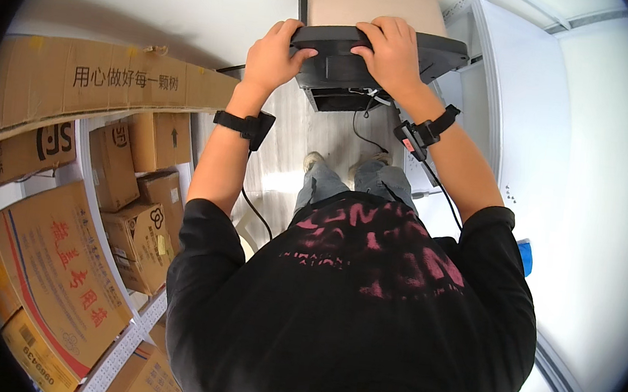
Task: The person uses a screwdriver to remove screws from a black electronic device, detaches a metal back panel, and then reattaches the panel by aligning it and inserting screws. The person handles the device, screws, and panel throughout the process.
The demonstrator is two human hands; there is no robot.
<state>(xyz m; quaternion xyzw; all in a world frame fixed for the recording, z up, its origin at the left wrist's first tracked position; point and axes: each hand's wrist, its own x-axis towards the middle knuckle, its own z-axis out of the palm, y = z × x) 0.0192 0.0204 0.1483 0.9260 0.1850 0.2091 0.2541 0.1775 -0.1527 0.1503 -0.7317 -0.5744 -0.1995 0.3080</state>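
Observation:
In front of me at the top of the head view is a black panel [335, 39] that looks like a monitor or a similar device housing. My left hand [272, 56] grips its left part, thumb on the near side and fingers over the far edge. Further right, my right hand [393, 56] holds the same edge, its thumb also on the near side. A beige, round-cornered block [375, 6] sits just beyond the panel. Below it is a dark case [330, 102] with cables [359, 127] hanging down to the floor. The panel's far face is hidden.
Cardboard boxes [61, 271] fill white shelving [95, 184] on the left, and a long carton [115, 78] lies across its top. A white shelf unit [491, 92] stands close on the right. My shoes are on the grey wood-look floor [277, 148].

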